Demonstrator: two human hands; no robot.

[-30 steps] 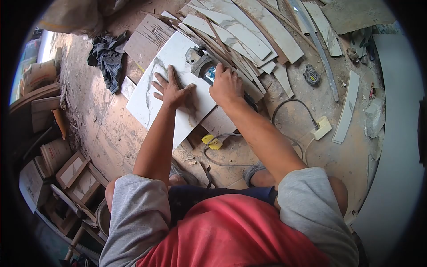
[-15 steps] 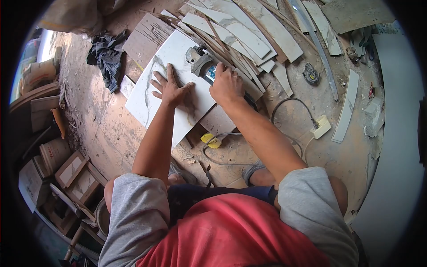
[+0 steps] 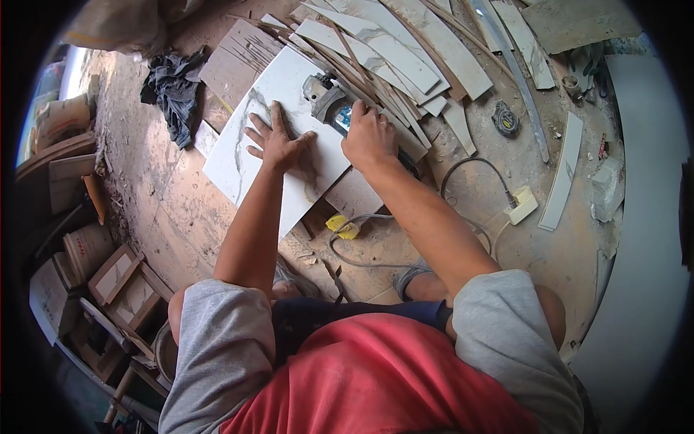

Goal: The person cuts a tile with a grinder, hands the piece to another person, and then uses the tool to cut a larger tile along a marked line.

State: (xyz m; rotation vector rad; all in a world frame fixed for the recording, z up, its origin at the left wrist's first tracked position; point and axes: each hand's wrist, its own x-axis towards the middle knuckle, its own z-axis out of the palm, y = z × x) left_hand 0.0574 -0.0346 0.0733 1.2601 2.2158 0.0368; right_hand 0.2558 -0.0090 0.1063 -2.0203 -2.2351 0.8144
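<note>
A white marble-patterned tile lies at an angle on the floor in front of me. Flat on it, with fingers spread, rests my left hand. My right hand is wrapped round the body of an angle grinder, whose head sits at the tile's right edge. The grinder's disc is hidden from this view. Under the near right side of the tile shows another plain tile piece.
Cut tile strips are piled beyond the grinder. A tape measure, a long metal bar and an extension socket with a cable lie to the right. A dark cloth lies left; a yellow object sits near my feet.
The grinder's head has shifted very slightly along the tile's right edge. My left hand stays in place on the tile.
</note>
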